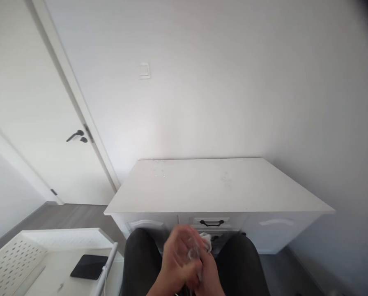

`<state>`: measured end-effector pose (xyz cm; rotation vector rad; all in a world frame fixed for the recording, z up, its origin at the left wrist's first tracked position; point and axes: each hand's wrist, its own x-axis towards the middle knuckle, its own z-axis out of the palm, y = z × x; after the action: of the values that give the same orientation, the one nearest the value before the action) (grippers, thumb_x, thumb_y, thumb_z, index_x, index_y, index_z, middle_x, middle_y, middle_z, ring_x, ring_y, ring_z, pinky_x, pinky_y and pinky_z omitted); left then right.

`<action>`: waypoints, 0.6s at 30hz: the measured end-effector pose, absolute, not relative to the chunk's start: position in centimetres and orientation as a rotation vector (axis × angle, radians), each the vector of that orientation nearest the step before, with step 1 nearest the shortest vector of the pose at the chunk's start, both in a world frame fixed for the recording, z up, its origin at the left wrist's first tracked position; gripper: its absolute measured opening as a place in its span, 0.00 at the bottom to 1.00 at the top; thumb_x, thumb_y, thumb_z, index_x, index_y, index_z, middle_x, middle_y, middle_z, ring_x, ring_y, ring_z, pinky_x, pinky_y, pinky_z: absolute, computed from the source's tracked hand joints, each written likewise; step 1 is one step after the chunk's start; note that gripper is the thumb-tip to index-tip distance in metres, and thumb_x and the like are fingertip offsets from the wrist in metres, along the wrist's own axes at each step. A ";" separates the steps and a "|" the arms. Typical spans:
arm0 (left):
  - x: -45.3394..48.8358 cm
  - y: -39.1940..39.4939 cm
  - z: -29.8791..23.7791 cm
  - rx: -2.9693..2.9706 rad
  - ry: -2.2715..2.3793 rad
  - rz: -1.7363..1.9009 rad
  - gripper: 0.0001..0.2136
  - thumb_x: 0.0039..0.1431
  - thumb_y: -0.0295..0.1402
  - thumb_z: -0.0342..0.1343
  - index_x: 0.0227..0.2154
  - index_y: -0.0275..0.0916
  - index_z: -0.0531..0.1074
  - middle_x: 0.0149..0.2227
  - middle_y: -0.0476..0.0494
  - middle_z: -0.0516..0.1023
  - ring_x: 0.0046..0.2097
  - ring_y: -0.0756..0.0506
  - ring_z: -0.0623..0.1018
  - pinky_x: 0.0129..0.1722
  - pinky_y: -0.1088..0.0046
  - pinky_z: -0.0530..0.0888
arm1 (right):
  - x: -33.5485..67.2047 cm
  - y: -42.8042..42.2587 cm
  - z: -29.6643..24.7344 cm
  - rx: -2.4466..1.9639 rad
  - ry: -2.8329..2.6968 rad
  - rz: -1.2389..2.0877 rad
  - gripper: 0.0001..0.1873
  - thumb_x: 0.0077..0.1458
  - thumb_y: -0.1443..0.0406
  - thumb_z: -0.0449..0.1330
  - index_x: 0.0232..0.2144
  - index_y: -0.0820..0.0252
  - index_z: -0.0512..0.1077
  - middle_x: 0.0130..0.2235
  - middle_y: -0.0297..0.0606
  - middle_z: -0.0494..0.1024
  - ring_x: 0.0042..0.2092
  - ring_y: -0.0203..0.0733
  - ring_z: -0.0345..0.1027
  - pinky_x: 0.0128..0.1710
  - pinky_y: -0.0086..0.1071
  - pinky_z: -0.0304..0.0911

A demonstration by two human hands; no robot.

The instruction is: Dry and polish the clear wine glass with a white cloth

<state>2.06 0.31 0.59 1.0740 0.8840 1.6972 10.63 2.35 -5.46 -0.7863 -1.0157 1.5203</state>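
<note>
Between my knees, low in the view, both hands come together, smeared by motion. My left hand [174, 257] curls around a clear, see-through rounded object [192, 251] that looks like a glass; its full shape is hard to make out. Against it presses my right hand [208, 267], with a crumpled white cloth or tissue [206, 238] sticking out by its fingers. The fingers overlap and hide much of what they hold.
A white cabinet [202, 191] with black-handled drawers stands in front of my knees, faint wet-looking marks on its top. At lower left a white cart [57, 255] with perforated sides carries a black phone [89, 266]. A closed door [42, 123] is at left.
</note>
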 end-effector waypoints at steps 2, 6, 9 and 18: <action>2.6 0.9 0.4 0.927 0.980 1.869 0.22 0.55 0.43 0.72 0.50 0.44 0.75 0.45 0.40 0.83 0.46 0.36 0.85 0.46 0.61 0.81 | 10.8 3.1 -5.6 -0.845 -0.995 1.285 0.28 0.61 0.39 0.59 0.25 0.54 0.71 0.24 0.31 0.67 0.25 0.39 0.60 0.27 0.33 0.63; 2.9 1.8 -0.1 0.964 1.192 1.946 0.20 0.59 0.41 0.69 0.50 0.43 0.73 0.47 0.39 0.84 0.52 0.37 0.84 0.52 0.63 0.79 | 12.9 5.3 -5.3 -0.873 -1.103 1.140 0.24 0.61 0.44 0.64 0.26 0.56 0.74 0.27 0.34 0.72 0.30 0.43 0.64 0.34 0.36 0.66; 2.2 2.4 -0.8 1.023 1.240 1.853 0.17 0.62 0.44 0.66 0.49 0.43 0.73 0.51 0.37 0.85 0.60 0.35 0.79 0.58 0.60 0.76 | 14.8 6.0 -4.3 -0.961 -1.039 1.173 0.24 0.68 0.44 0.54 0.47 0.53 0.76 0.47 0.43 0.79 0.50 0.52 0.71 0.52 0.43 0.68; 0.8 3.0 -3.0 1.139 0.991 1.733 0.22 0.61 0.53 0.63 0.50 0.43 0.74 0.50 0.34 0.85 0.55 0.30 0.82 0.53 0.54 0.79 | 15.8 3.9 1.1 -0.648 -1.978 1.201 0.14 0.64 0.70 0.59 0.50 0.54 0.75 0.43 0.36 0.82 0.40 0.42 0.75 0.45 0.32 0.72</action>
<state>0.85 2.96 -3.02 1.1386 0.9911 1.7325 15.82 3.89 1.06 -0.6481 -1.9777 1.2013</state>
